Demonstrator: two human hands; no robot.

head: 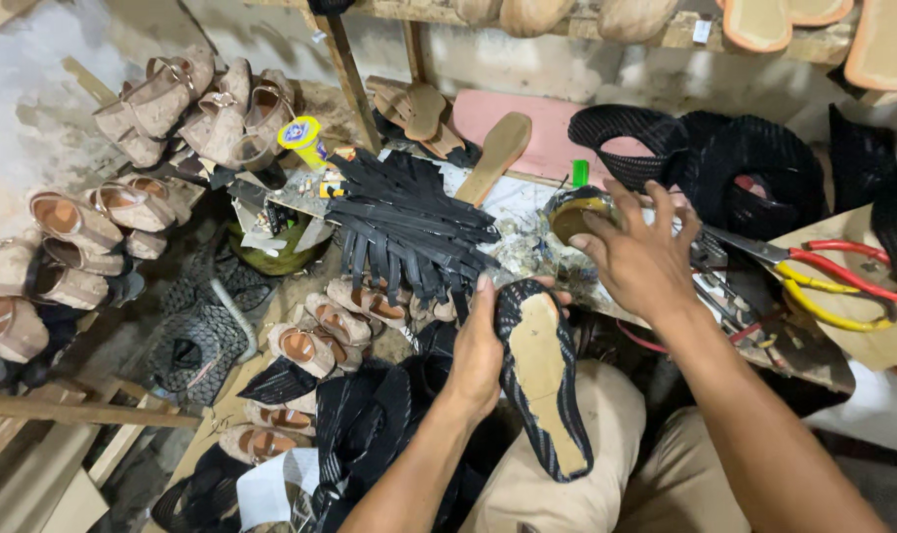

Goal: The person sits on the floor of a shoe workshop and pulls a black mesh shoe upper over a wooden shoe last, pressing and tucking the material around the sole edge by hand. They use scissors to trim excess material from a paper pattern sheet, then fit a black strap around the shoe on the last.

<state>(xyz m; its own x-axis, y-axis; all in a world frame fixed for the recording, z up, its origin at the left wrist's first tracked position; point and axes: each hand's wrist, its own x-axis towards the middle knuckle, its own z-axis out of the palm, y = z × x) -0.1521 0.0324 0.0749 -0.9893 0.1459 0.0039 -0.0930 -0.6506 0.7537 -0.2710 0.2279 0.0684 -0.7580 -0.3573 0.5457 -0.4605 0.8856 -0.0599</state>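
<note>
Hands: left (478, 355) grips a sandal sole (542, 380) w/ black woven upper already wrapped on, held over the lap, right (638, 252) fingers spread open, reaching to a small tin (575, 212), prob. glue, on desk (527, 212); underside looks not yet glued.

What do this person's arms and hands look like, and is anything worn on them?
Both forearms are bare, with no sleeves in view. The left hand and right hand wear no gloves, and no watch, ring or bracelet shows. The legs below are in beige trousers.
</note>
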